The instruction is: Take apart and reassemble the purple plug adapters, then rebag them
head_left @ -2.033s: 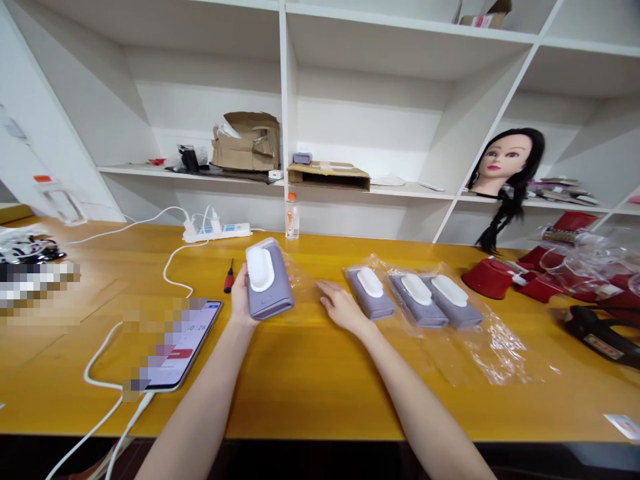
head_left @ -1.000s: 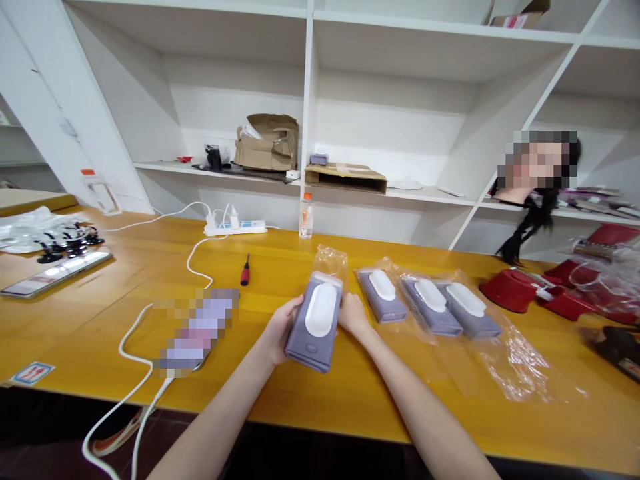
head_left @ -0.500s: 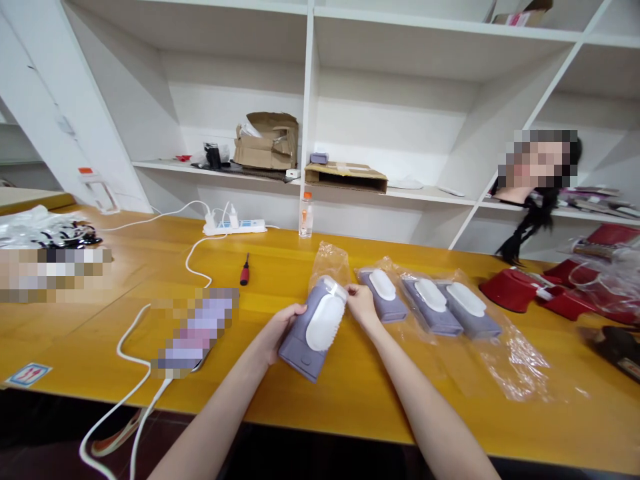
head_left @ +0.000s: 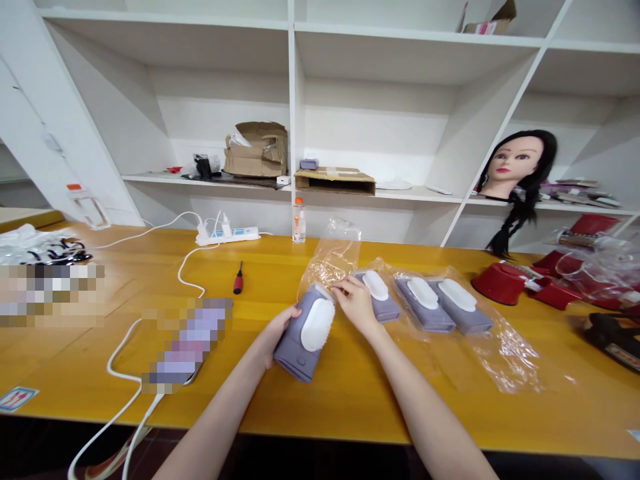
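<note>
Lilac-grey, the folded bundle with its white oval piece sits tilted in the closed grip of the left hand, over the tabletop. Clear wrap now spreads farther past its upper end than half a second ago, so work seems centred there; the right hand bunches its fingers at that end, whether pinching anything I cannot tell.

Held pouch looked matt, cloth-like; oval, smooth plastic. Bag just beyond shone, clear plastic. Table looked glossy wood.
</note>
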The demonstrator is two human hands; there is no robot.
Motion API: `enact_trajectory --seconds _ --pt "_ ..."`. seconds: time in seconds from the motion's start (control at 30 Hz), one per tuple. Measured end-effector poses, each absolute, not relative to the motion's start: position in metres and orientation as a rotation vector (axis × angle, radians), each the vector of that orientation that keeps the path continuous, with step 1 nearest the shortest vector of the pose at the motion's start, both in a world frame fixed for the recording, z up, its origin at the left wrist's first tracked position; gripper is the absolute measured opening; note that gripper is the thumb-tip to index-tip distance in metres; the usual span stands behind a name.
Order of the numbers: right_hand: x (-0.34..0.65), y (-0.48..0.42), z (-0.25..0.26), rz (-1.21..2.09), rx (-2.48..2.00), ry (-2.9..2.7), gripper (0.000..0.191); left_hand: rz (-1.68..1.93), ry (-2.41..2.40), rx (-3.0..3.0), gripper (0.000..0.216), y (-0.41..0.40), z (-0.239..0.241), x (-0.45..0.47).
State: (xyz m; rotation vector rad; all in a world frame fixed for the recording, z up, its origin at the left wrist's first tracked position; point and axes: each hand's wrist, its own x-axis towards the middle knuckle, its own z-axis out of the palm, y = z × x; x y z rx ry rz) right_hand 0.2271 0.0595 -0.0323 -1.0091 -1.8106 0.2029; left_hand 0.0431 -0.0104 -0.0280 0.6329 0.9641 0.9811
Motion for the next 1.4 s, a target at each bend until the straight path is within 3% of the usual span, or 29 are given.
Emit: enact_trajectory --seconds 0.13,0.4,0.77,1.2,1.4 --pt "0.228 0.057 -0.033 -0.033 -0.91 -1.999 0.02 1.015 0.882 0.625 0.024 -0.006 -0.026 0.042" --pt "0.224 0.047 -0.024 -0.028 -0.818 -1.947 0.018 0.993 0.888 0.624 0.025 0.009 -0.022 0.048" --pt "0.221 0.044 -0.027 -0.348 -0.866 -1.855 0.017 0.954 0.51 0.571 0.049 0.019 -0.042 0.05" --pt "0.217 0.039 -0.031 -0.185 -0.847 -1.793 0.019 1.19 0.775 0.54 0.03 0.009 -0.041 0.062" --pt "0.218 0.028 -0.019 0.04 -0.739 -1.724 0.023 1.232 0.68 0.501 0.038 0.007 -0.041 0.062"
